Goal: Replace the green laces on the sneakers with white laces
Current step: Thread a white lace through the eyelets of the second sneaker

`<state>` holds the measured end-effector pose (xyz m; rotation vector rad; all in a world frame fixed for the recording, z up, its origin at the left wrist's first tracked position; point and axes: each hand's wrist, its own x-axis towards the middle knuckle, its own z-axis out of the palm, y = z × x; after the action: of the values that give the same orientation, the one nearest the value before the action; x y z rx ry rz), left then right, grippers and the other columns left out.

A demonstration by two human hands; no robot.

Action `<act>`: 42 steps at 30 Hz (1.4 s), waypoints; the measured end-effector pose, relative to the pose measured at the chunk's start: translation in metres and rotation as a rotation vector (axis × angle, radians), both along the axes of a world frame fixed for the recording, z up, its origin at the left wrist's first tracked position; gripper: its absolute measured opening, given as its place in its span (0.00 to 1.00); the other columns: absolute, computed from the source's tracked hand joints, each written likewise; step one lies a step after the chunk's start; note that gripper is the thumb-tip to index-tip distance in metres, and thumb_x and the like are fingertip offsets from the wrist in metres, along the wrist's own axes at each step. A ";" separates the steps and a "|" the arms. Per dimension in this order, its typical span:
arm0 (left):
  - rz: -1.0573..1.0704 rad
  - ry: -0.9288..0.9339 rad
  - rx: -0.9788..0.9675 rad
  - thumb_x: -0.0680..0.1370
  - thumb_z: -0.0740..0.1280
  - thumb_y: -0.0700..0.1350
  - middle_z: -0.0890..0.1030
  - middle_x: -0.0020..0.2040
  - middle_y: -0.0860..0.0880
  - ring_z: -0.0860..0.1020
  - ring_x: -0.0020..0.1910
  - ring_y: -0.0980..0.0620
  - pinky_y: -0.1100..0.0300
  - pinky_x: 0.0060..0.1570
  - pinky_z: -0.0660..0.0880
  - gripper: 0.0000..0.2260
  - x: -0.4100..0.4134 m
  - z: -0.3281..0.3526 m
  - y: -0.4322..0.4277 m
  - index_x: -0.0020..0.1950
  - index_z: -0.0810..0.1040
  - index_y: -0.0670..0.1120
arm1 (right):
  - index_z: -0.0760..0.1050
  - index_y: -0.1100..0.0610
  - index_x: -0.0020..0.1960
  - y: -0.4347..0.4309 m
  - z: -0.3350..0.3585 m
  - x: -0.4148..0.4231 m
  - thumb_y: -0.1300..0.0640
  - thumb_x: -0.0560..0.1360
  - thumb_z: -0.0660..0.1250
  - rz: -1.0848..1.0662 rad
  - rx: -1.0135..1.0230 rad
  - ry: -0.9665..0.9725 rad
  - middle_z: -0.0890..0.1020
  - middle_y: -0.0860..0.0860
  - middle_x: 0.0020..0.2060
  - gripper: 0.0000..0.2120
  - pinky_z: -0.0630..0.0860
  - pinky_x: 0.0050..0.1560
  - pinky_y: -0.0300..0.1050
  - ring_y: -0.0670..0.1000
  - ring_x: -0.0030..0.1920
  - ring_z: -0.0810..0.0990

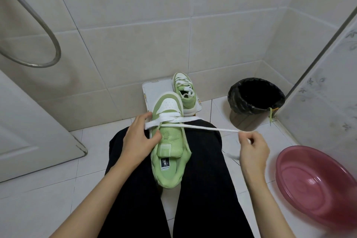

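Right grip (253, 145) pinches white lace (193, 126) from sneaker (170, 152); bin (243, 120), basin (313, 185) nearby.

Between the hands: the white lace (210, 128) ran taut from the sneaker (170, 141) in the left hand (135, 141) to the right hand (253, 149), barring a low pass; air above it lay open.
Under both hands: legs (202, 179) in black filled the room.
Left of the left hand: bare floor (48, 208) reached a door (34, 127).
Beyond the left hand: a second sneaker (185, 92) sat on a white board (154, 91) by the wall.
Beyond the right hand: a bin (255, 100) stood well apart.
Right of the right hand: a pink basin (316, 185) lay near.
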<state>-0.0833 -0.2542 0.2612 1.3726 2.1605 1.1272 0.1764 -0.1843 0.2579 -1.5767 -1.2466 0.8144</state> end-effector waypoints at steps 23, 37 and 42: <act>-0.020 0.031 0.050 0.68 0.63 0.55 0.73 0.56 0.69 0.72 0.55 0.66 0.62 0.52 0.66 0.18 0.004 0.002 -0.002 0.58 0.74 0.59 | 0.74 0.66 0.41 -0.007 0.014 -0.074 0.65 0.76 0.64 0.493 0.400 -0.352 0.75 0.59 0.39 0.05 0.66 0.44 0.48 0.59 0.41 0.73; -0.115 -0.038 0.096 0.74 0.70 0.42 0.68 0.54 0.60 0.69 0.54 0.68 0.83 0.51 0.60 0.14 0.014 0.014 0.018 0.56 0.72 0.53 | 0.78 0.56 0.59 0.020 0.011 -0.036 0.62 0.78 0.62 0.421 0.146 -0.178 0.76 0.45 0.55 0.12 0.61 0.53 0.26 0.48 0.58 0.70; -0.171 0.051 0.140 0.74 0.70 0.40 0.68 0.59 0.55 0.66 0.63 0.58 0.69 0.61 0.61 0.12 0.027 0.018 0.042 0.56 0.77 0.48 | 0.79 0.55 0.60 0.047 0.017 -0.068 0.64 0.73 0.64 0.866 0.001 -0.306 0.81 0.50 0.55 0.17 0.66 0.62 0.32 0.50 0.60 0.73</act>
<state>-0.0566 -0.2126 0.2795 1.6289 1.9853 1.2079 0.1087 -0.1373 0.2753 -1.1503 -2.2103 1.1089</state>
